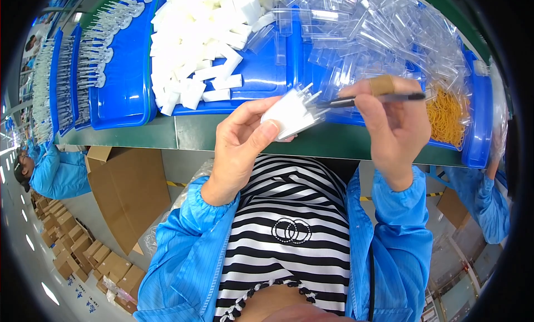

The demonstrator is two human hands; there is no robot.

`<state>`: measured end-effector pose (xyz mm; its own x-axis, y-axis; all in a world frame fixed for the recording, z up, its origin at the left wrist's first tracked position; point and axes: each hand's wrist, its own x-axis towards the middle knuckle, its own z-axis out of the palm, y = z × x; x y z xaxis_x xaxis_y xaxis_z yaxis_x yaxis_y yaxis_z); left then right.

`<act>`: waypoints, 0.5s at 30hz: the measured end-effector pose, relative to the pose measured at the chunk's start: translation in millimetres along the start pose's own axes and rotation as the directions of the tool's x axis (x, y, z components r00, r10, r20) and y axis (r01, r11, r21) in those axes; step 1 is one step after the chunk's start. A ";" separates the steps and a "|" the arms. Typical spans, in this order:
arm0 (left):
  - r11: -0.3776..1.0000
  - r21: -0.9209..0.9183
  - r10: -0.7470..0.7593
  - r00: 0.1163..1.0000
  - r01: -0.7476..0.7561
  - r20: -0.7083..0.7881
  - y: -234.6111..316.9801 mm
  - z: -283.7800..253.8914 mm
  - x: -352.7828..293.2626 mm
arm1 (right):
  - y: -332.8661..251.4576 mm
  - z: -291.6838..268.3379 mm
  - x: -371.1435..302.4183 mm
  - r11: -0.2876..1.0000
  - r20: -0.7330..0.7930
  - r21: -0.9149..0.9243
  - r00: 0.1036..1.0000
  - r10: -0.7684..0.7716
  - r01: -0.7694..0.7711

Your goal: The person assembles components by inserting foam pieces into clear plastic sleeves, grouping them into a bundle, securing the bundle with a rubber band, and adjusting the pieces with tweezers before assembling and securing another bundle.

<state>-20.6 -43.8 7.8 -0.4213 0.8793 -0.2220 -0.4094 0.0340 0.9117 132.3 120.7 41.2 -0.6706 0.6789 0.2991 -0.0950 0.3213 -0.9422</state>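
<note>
My left hand (245,135) holds a white plug adapter (286,117) by its sides, thumb across its near face. Thin prongs stick out of its far right end. Clear plastic seems to lie along its lower right edge. My right hand (396,119) is closed on a slim black pen-shaped tool (405,97), blurred by motion. The tool's tip points left and reaches the prong end of the adapter; whether it touches cannot be made out. A tan bandage (381,85) wraps one right finger.
Beyond my hands, blue trays hold white blocks (194,55), clear plastic sleeves (378,33) and yellow rubber bands (446,116). More blue trays (119,94) carry rows of white pronged parts at left. A green bench edge (194,134) runs before me. Cardboard boxes (130,188) and co-workers flank me.
</note>
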 end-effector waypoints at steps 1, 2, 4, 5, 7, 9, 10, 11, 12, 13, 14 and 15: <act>1.000 0.001 0.000 1.000 0.000 0.000 0.7 2.4 0.2 | 0.3 2.9 -2.9 0.996 -0.027 -0.053 0.997 -0.072 0.071; 0.996 -0.072 -0.054 0.999 0.054 0.006 2.6 6.3 0.7 | 0.5 4.3 -4.2 0.984 -0.050 -0.107 0.988 -0.145 0.139; 0.983 -0.145 -0.106 0.994 0.108 0.025 7.5 10.5 2.2 | -0.7 1.8 -1.0 0.966 0.002 -0.186 0.983 -0.184 0.181; 0.960 -0.221 -0.159 0.985 0.170 0.067 9.8 11.8 3.1 | 1.1 4.4 1.1 0.984 -0.108 -0.041 0.979 -0.175 0.172; 0.896 -0.351 -0.212 0.956 0.272 0.200 7.1 6.0 4.5 | 3.5 3.1 3.3 0.979 -0.204 0.127 0.970 -0.132 0.159; 0.859 -0.412 -0.228 0.948 0.304 0.224 4.0 4.3 3.6 | 3.9 4.0 0.3 0.983 -0.219 0.114 0.969 -0.118 0.146; 0.817 -0.470 -0.242 0.938 0.335 0.248 3.2 4.0 3.0 | 4.7 4.7 -1.2 0.986 -0.233 0.102 0.967 -0.104 0.130; 0.818 -0.470 -0.240 0.939 0.332 0.246 3.2 5.0 1.6 | 5.7 5.1 -1.8 0.986 -0.232 0.103 0.967 -0.105 0.132; 0.865 -0.412 -0.208 0.952 0.286 0.223 3.9 7.2 0.7 | 6.5 5.1 -1.9 0.988 -0.227 0.091 0.968 -0.104 0.128; 0.906 -0.351 -0.173 0.964 0.236 0.203 4.3 8.5 0.3 | 6.9 4.8 -1.9 0.989 -0.223 0.078 0.969 -0.104 0.124; 0.906 -0.351 -0.174 0.964 0.238 0.203 2.3 6.8 0.4 | 6.8 3.6 -2.1 0.989 -0.223 0.078 0.969 -0.102 0.122; 0.925 -0.309 -0.164 0.966 0.222 0.201 -1.2 3.1 0.4 | 6.1 2.0 -2.1 0.991 -0.225 0.075 0.970 -0.092 0.111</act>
<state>-17.7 -42.0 7.7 -0.1770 0.9390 -0.2947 -0.7221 0.0796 0.6872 131.7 119.9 34.5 -0.4764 0.7773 0.4109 -0.2239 0.3447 -0.9116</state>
